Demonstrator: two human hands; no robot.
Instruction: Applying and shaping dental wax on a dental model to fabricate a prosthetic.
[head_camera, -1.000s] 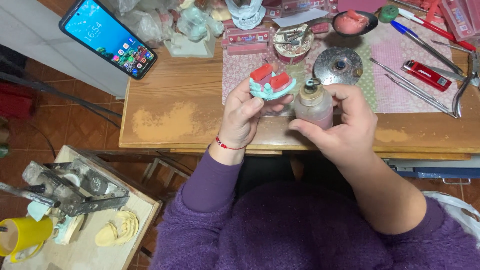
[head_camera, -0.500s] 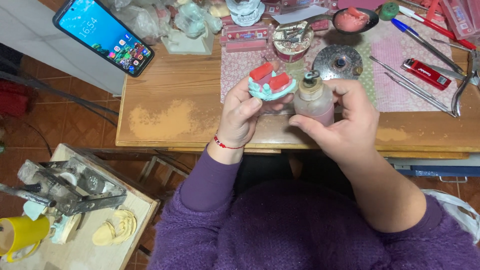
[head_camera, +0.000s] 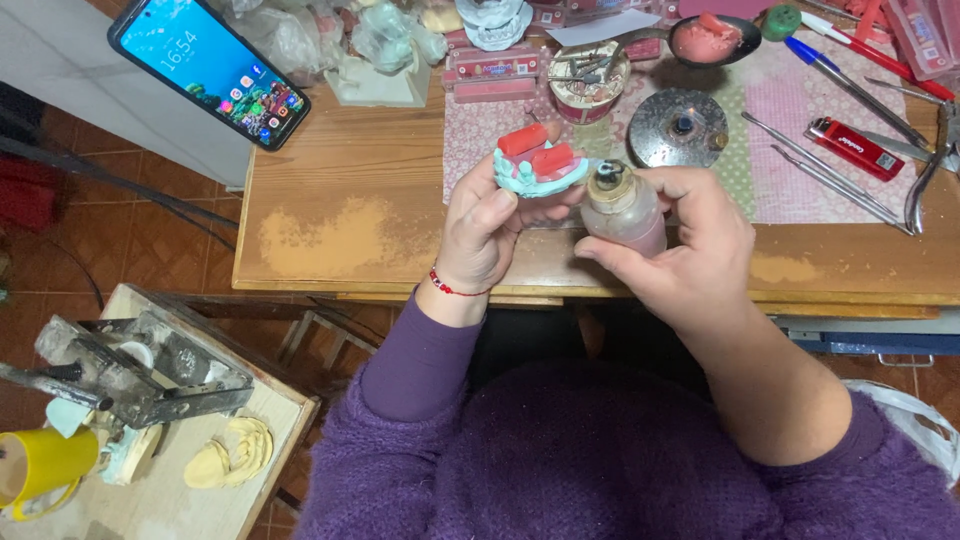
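My left hand (head_camera: 484, 232) holds up a teal dental cast (head_camera: 541, 172) with two red wax blocks on top. My right hand (head_camera: 684, 247) grips a small glass burner bottle (head_camera: 625, 208) with pinkish liquid and a dark metal neck, held right beside the cast and touching its edge. Both hands hover over the near edge of the wooden table (head_camera: 340, 210). A red thread bracelet is on my left wrist, and purple sleeves cover both arms.
A lit phone (head_camera: 208, 69) lies at the table's left corner. A round metal lid (head_camera: 679, 127), a red lighter (head_camera: 853, 148), metal tools (head_camera: 826, 172), pens, a tin and a bowl of pink wax (head_camera: 706, 38) sit on a pink cloth. A low stand (head_camera: 150, 400) with a metal press and a yellow cup is lower left.
The bottle and the cast have come a little closer together; both hands stay in about the same place. The camera view has shifted slightly.
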